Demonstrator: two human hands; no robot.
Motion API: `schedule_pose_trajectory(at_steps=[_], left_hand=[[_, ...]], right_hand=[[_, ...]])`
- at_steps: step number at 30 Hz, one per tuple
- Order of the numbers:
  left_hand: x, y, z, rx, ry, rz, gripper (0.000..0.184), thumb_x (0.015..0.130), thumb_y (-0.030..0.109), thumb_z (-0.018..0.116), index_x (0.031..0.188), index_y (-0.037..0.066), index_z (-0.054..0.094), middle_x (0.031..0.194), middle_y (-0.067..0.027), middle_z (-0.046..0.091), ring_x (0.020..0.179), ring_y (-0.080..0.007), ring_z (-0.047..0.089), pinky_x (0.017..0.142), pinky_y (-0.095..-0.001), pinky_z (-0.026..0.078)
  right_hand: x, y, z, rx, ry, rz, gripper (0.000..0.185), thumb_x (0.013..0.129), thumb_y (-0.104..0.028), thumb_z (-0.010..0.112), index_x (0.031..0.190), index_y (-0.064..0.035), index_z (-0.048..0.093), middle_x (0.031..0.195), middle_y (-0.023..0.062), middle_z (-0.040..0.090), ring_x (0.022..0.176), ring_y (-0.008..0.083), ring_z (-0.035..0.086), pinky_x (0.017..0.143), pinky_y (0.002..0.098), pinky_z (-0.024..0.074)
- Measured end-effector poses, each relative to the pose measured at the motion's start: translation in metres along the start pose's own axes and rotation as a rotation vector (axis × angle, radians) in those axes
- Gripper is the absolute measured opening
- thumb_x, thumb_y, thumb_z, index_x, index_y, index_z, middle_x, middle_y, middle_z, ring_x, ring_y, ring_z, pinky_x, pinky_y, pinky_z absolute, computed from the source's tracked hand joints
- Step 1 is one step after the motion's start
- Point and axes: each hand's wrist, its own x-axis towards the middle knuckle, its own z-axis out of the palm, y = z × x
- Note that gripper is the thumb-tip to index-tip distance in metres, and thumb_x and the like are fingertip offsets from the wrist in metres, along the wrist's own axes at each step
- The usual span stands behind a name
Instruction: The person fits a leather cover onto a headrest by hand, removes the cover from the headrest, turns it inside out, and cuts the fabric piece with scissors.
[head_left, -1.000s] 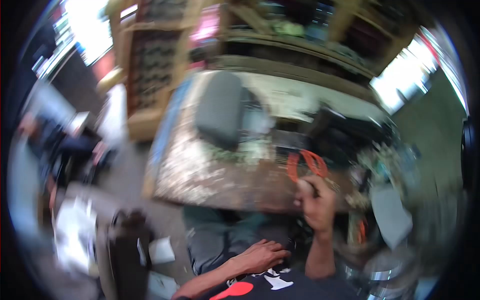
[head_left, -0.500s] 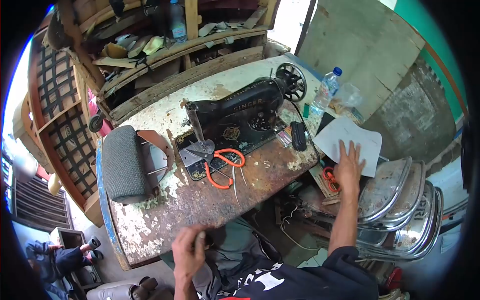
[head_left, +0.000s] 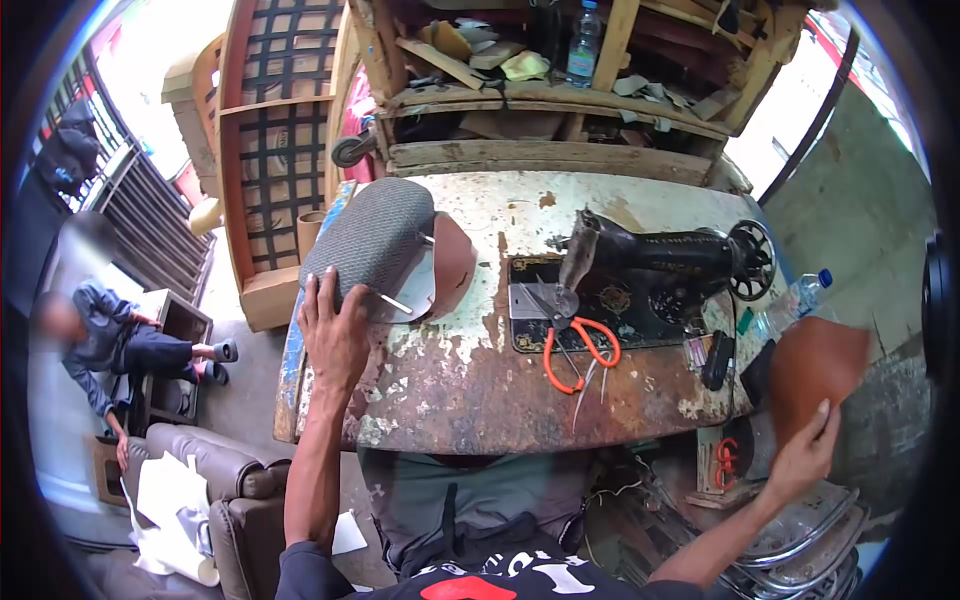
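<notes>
My left hand (head_left: 335, 335) lies on the near edge of a grey fabric-covered padded piece (head_left: 370, 235), fingers spread. Beside that piece is a brown-and-white panel (head_left: 452, 265) with a thin white rod. On the right, my right hand (head_left: 805, 455) pinches the lower edge of a brown sheet (head_left: 815, 370), raised off the table. Orange-handled scissors (head_left: 580, 350) rest by the base of a black sewing machine (head_left: 680, 260), with thin strips next to them. A small black object (head_left: 717, 360) lies right of the machine's base.
The worn table (head_left: 450, 400) spans the middle. Behind it stands a wooden shelf (head_left: 550, 155) with scraps and a bottle (head_left: 583, 45). Another bottle (head_left: 795, 300) lies at right. Stacked metal-framed chairs (head_left: 810, 540) are lower right. A person (head_left: 120, 330) sits at far left, near a brown seat (head_left: 240, 500).
My left hand has moved from the table's front edge onto the padded piece. My right hand has taken hold of the sheet and lifted it, now showing its brown side. The view has turned left.
</notes>
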Motion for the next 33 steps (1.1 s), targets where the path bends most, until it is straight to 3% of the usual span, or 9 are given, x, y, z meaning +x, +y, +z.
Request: schedule_pose_trajectory(at_steps=[3, 4, 7, 11, 16, 19, 21, 25, 33], left_hand=[[0.001, -0.011, 0.011, -0.052, 0.064, -0.096, 0.029, 0.093, 0.016, 0.069, 0.122, 0.016, 0.069, 0.154, -0.0171, 0.049, 0.148, -0.0439, 0.037, 0.118, -0.0583, 0.029], [0.004, -0.011, 0.012, -0.103, 0.101, -0.152, 0.026, 0.093, 0.016, 0.069, 0.119, 0.013, 0.069, 0.152, -0.0179, 0.051, 0.147, -0.0440, 0.038, 0.118, -0.0582, 0.029], [0.005, 0.031, -0.004, -0.090, 0.143, -0.169, 0.024, 0.094, 0.015, 0.067, 0.117, 0.010, 0.069, 0.144, -0.0187, 0.056, 0.144, -0.0432, 0.042, 0.119, -0.0568, 0.029], [-0.004, 0.058, -0.022, -0.207, 0.157, -0.127, 0.033, 0.090, 0.017, 0.072, 0.119, 0.004, 0.065, 0.136, -0.0202, 0.054, 0.138, -0.0398, 0.043, 0.114, -0.0538, 0.029], [-0.005, 0.019, 0.008, -0.413, 0.286, -0.675, 0.068, 0.089, 0.028, 0.078, 0.139, -0.003, 0.044, 0.134, -0.0260, 0.048, 0.137, -0.0411, 0.038, 0.116, -0.0505, 0.028], [0.019, -0.010, 0.021, -0.640, 0.308, -0.982, 0.099, 0.086, 0.042, 0.085, 0.152, -0.003, 0.025, 0.134, -0.0268, 0.048, 0.135, -0.0396, 0.042, 0.115, -0.0502, 0.034], [0.033, -0.021, 0.023, -1.318, 0.204, -1.177, 0.109, 0.082, 0.045, 0.088, 0.154, -0.002, 0.021, 0.138, -0.0263, 0.050, 0.129, -0.0387, 0.052, 0.108, -0.0486, 0.045], [0.047, -0.034, 0.021, -1.523, 0.082, -1.183, 0.107, 0.080, 0.033, 0.088, 0.158, 0.005, 0.020, 0.138, -0.0265, 0.052, 0.115, -0.0366, 0.063, 0.087, -0.0492, 0.058], [0.037, -0.057, -0.019, -1.622, 0.252, -1.071, 0.091, 0.077, 0.011, 0.087, 0.149, -0.002, 0.034, 0.129, -0.0213, 0.058, 0.109, -0.0304, 0.066, 0.095, -0.0435, 0.057]], right_hand=[[-0.040, -0.097, -0.040, 0.460, -0.121, -0.033, 0.031, 0.106, -0.022, 0.065, 0.114, 0.0058, 0.075, 0.100, 0.0216, 0.077, 0.089, 0.0240, 0.074, 0.082, 0.0388, 0.0586], [-0.062, -0.105, -0.040, 0.504, -0.262, -0.279, 0.028, 0.102, -0.020, 0.067, 0.112, 0.0051, 0.076, 0.098, 0.0206, 0.077, 0.088, 0.0256, 0.075, 0.082, 0.0373, 0.0591], [-0.117, -0.177, -0.021, 0.667, -0.488, -1.016, 0.033, 0.084, -0.013, 0.075, 0.116, -0.0199, 0.079, 0.104, 0.0075, 0.074, 0.086, 0.0301, 0.072, 0.078, 0.0460, 0.0598], [-0.183, -0.203, 0.027, 0.595, -1.060, -0.871, 0.030, 0.084, -0.014, 0.071, 0.112, -0.0184, 0.080, 0.088, 0.0071, 0.071, 0.078, 0.0346, 0.069, 0.076, 0.0490, 0.0570], [-0.137, -0.167, 0.039, 0.367, -0.781, -0.704, 0.018, 0.086, -0.016, 0.070, 0.101, -0.0158, 0.078, 0.082, 0.0123, 0.065, 0.072, 0.0369, 0.069, 0.068, 0.0480, 0.0568], [-0.100, -0.144, 0.036, 0.093, -0.702, -0.418, 0.030, 0.088, -0.004, 0.063, 0.117, -0.0025, 0.072, 0.111, 0.0206, 0.066, 0.105, 0.0426, 0.063, 0.093, 0.0549, 0.0490], [-0.098, -0.159, 0.024, 0.245, -0.253, -0.491, 0.046, 0.089, 0.000, 0.060, 0.134, -0.0017, 0.065, 0.126, 0.0223, 0.061, 0.112, 0.0428, 0.060, 0.099, 0.0527, 0.0473], [-0.145, -0.247, 0.003, 0.904, -0.735, -0.949, 0.061, 0.087, 0.001, 0.061, 0.147, -0.0040, 0.055, 0.144, 0.0231, 0.051, 0.136, 0.0415, 0.049, 0.112, 0.0497, 0.0412], [-0.209, -0.341, 0.135, 0.893, -0.555, -1.378, 0.019, 0.087, -0.004, 0.066, 0.104, -0.0046, 0.074, 0.146, 0.0146, 0.058, 0.148, 0.0370, 0.042, 0.118, 0.0566, 0.0352]])
